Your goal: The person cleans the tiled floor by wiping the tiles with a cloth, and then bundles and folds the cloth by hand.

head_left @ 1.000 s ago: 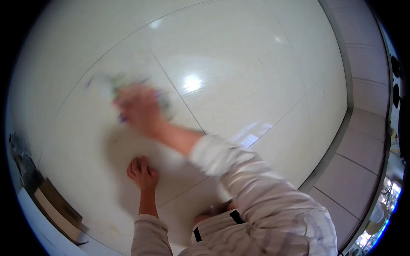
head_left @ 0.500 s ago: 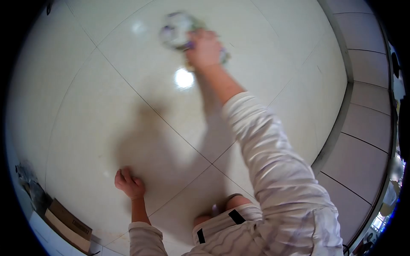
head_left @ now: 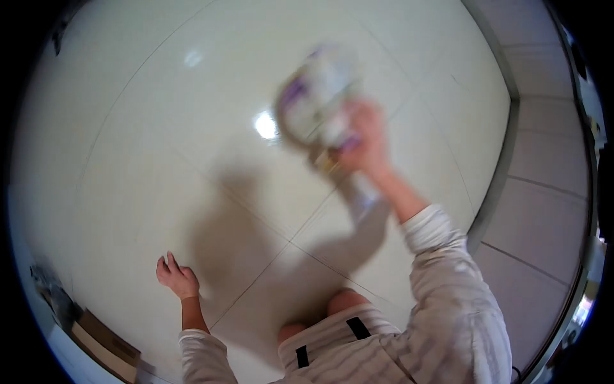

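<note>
My right hand is closed on a soft-looking white bundle with purple and greenish patches, perhaps a rag. Motion smears both, so its exact kind is unclear. The bundle is over the pale tiled floor, extending up and left from my fingers; whether it touches the floor I cannot tell. On the lower left, my left hand hovers or rests near the floor with fingers apart and nothing in it.
Cardboard boxes and a dark plastic bag stand at the lower left. Along the right runs a raised tiled ledge. A bright light reflection shows on the glossy floor. My knees are at the bottom.
My right hand has come back toward me and to the right with the bundle, which looks larger. My left hand has shifted slightly left, its fingers more spread. The view has shifted a little.
</note>
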### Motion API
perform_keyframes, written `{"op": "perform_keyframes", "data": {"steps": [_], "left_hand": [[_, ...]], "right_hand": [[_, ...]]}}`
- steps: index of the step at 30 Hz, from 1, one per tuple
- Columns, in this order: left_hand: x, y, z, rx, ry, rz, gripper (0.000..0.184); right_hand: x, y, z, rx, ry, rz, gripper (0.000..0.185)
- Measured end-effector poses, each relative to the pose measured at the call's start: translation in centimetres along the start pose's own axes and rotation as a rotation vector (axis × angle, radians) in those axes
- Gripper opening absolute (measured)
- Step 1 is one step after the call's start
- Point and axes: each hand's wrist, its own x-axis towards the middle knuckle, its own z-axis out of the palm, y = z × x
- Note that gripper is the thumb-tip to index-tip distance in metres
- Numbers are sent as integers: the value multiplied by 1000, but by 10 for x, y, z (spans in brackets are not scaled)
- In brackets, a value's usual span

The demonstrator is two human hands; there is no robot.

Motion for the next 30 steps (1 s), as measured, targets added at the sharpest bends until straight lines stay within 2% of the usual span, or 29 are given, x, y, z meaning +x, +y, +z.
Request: {"op": "perform_keyframes", "data": {"steps": [1, 2, 3, 4, 6, 7, 9, 11, 12, 13, 14, 15, 17, 21, 24, 27, 30], "left_hand": [[-1, 2, -5, -13, 8, 35, 57], [-3, 1, -8, 14, -13, 28, 57], [0, 1, -9, 50, -25, 14, 57], [3, 6, -10, 144, -52, -14, 56], [27, 28, -6, 123, -46, 37, 55], [39, 34, -6, 97, -59, 81, 54], [99, 88, -11, -71, 24, 181, 51], [160, 147, 4, -193, 122, 253, 48], [194, 174, 10, -218, 93, 246, 49], [222, 205, 18, -249, 132, 305, 48], [244, 237, 19, -291, 146, 361, 45], [251, 259, 31, -284, 131, 362, 45], [263, 288, 51, -200, 146, 254, 44], [257, 293, 51, -131, 79, 250, 44], [264, 296, 52, -116, 91, 271, 46], [247, 286, 33, -116, 63, 230, 44], [240, 280, 31, -121, 54, 243, 47]], "right_hand": [[-19, -56, 2, -41, -200, 39, 54], [-44, -82, 19, 183, -576, 32, 49], [-92, -113, 45, 290, -593, -2, 42], [-133, -141, 53, 129, -636, -226, 42], [-173, -145, 66, -48, -597, -451, 41], [-179, -139, 73, -33, -593, -425, 41], [-156, -116, 73, -32, -760, -413, 42], [-108, -80, 56, -124, -738, -272, 47], [-68, -58, 52, -84, -848, -94, 50], [-69, -19, 72, -248, -649, -57, 56], [-56, 20, 71, -221, -415, -18, 57], [-29, 46, 62, -192, -402, 110, 60], [2, 105, 57, -306, -340, 142, 60], [51, 210, 42, -417, -193, 266, 49], [74, 259, 35, -426, -123, 321, 47], [88, 261, 16, -476, -68, 323, 47], [92, 256, 13, -551, -64, 445, 50]]}}
